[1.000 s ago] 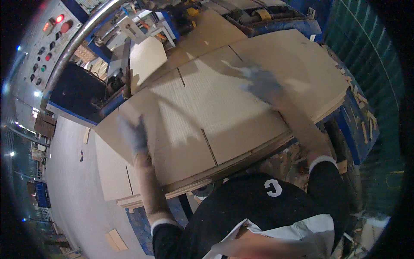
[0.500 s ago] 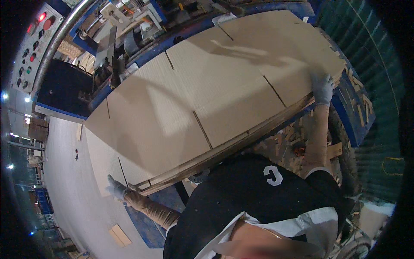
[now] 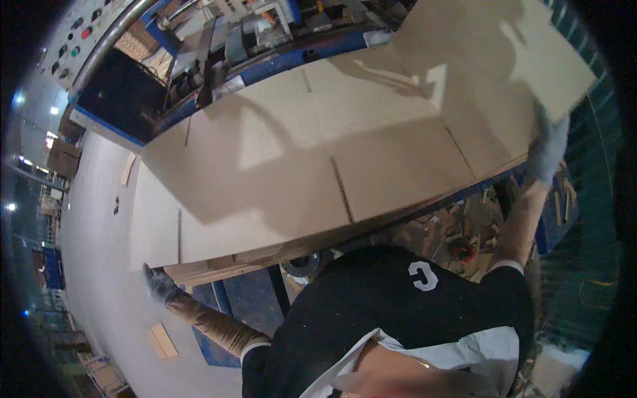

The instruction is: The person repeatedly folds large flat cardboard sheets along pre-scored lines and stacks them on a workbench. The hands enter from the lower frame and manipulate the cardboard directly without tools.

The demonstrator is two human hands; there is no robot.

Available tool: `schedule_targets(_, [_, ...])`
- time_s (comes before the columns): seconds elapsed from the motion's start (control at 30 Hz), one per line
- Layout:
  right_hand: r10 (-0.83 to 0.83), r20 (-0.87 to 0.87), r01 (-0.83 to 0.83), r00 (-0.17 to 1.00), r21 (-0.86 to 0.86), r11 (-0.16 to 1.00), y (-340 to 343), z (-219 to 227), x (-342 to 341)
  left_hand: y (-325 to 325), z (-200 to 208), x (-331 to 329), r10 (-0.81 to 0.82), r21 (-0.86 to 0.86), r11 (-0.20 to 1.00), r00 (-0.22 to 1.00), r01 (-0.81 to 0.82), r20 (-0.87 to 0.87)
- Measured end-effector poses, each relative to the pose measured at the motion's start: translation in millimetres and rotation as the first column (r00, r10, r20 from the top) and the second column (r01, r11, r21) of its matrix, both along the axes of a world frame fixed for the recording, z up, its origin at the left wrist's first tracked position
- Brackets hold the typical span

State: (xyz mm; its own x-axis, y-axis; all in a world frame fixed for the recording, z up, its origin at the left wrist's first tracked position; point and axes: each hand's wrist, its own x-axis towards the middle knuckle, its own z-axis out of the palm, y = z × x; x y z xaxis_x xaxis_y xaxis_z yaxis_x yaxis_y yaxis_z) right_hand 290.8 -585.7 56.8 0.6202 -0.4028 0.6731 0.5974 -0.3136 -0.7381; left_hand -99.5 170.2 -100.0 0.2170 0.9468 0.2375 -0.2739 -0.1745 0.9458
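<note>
now both gloved hands, left [image 3: 158,284] and right [image 3: 548,150], clamp opposite edges of the top sheet [image 3: 345,152]; floor [image 3: 99,219] lies leftward.

Single view: head-worn fisheye, looked steeply down past the wearer's chest, close over a wide board stack [image 3: 318,166]. Edges bent and darkened at the rim, floor [image 3: 99,265] possibly far below.

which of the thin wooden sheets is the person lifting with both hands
The top sheet: left hand and right hand grip its ends, raising its right end off the flat stack.
</note>
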Motion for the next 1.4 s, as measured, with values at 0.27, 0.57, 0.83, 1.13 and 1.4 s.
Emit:
schedule_targets(0.27, [0.204,-0.186,-0.248,0.961,-0.907,0.339,65.7,-42.5,-94.2,-93.8,8.2,63.7,0.004,0.274,0.960,0.979,0.053,-0.205])
schedule_targets(0.57, [0.536,-0.343,-0.382,0.772,-0.923,-0.041,113.9,-95.1,-58.5,-265.8,70.8,163.2,-0.024,0.514,0.155,0.523,0.844,-0.852])
schedule_targets(0.83, [0.442,-0.472,-0.483,0.763,-0.870,-0.096,125.6,-96.5,-31.9,-253.6,59.6,182.9,0.151,0.396,-0.023,0.395,0.918,-0.906])
schedule_targets(1.13, [0.460,-0.317,-0.344,0.829,-0.939,-0.028,123.1,-92.9,53.7,-202.6,52.3,223.3,0.179,0.406,-0.111,0.420,0.907,-0.890])
schedule_targets(1.4, [0.276,-0.445,-0.444,0.852,-0.893,-0.070,157.7,-99.1,138.7,-174.9,43.8,318.1,0.075,0.723,0.049,0.719,0.690,-0.691])
